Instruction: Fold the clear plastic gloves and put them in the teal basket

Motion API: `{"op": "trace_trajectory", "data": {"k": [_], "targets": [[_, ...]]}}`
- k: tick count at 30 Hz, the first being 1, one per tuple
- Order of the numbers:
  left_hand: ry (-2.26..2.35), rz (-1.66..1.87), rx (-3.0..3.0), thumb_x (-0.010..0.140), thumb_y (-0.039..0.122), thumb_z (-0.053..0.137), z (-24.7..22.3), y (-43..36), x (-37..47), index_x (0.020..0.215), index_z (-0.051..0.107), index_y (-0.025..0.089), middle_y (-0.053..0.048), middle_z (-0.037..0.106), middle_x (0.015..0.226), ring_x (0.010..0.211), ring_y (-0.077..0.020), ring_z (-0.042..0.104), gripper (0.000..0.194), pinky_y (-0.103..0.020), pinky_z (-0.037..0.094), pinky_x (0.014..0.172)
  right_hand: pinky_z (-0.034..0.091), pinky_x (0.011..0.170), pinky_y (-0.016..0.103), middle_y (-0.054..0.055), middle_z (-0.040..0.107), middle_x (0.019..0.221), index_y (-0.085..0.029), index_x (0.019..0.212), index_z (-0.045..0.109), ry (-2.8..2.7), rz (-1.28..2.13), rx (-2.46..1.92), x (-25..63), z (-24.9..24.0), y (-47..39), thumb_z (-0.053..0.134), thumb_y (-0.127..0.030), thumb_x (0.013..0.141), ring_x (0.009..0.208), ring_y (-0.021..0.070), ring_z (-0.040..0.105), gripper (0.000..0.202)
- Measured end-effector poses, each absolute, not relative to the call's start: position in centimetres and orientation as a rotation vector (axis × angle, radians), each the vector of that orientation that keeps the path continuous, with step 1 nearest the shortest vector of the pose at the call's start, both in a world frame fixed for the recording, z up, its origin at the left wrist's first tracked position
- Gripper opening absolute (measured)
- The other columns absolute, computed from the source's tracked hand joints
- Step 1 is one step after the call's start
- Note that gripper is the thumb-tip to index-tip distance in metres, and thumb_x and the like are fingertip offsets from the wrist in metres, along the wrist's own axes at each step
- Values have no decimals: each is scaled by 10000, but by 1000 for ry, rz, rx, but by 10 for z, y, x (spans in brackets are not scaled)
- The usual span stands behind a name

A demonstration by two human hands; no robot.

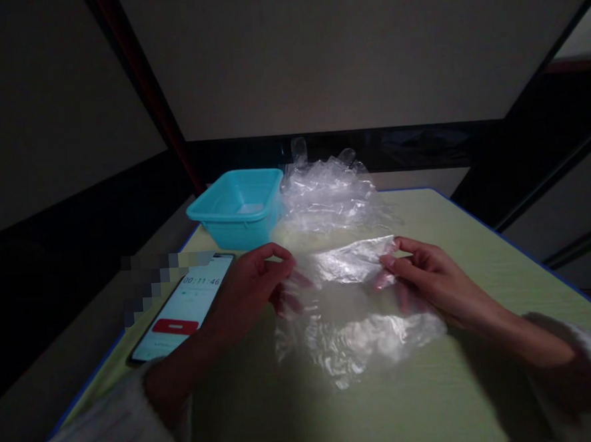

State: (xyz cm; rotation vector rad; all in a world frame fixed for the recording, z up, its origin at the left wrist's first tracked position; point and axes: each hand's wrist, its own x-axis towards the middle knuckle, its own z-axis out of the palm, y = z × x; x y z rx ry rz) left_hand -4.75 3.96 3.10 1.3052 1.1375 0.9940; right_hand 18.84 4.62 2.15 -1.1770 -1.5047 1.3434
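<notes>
A clear, thin plastic bag (351, 311) is stretched between my two hands above the table, its upper edge roughly level and its crinkled lower part hanging toward me. My left hand (254, 283) pinches the upper left corner between thumb and fingers. At the upper right corner, my right hand (423, 273) pinches the plastic the same way. Behind the bag lies a heap of crumpled clear plastic (328, 192), with rounded finger-like tips sticking up at its back.
A turquoise basket (240, 218) stands at the back left, touching the heap, with something pale inside. A phone (185, 308) showing a timer lies left of my left hand. The yellow-green table (478, 256) has a blue edge; a wall rises behind it.
</notes>
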Motion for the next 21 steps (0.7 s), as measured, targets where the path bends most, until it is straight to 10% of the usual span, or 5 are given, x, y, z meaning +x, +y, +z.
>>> {"op": "trace_trajectory", "data": {"k": [11, 21], "targets": [[1402, 854, 1446, 776, 211, 476, -3, 53, -38, 708, 462, 168, 53, 562, 569, 343, -77, 512, 81, -166, 380, 327, 335, 347, 199, -45, 489, 515, -162, 859, 494, -1898, 848, -1343, 212, -2, 72, 521, -385, 813, 394, 82, 441, 229], [1730, 878, 2192, 792, 162, 451, 4, 44, -46, 966, 537, 160, -26, 649, 779, 647, -174, 603, 194, -305, 448, 645, 487, 845, 410, 106, 607, 1088, -184, 1110, 508, -2399, 391, -981, 207, 2, 67, 343, -230, 920, 1002, 209, 578, 256]]}}
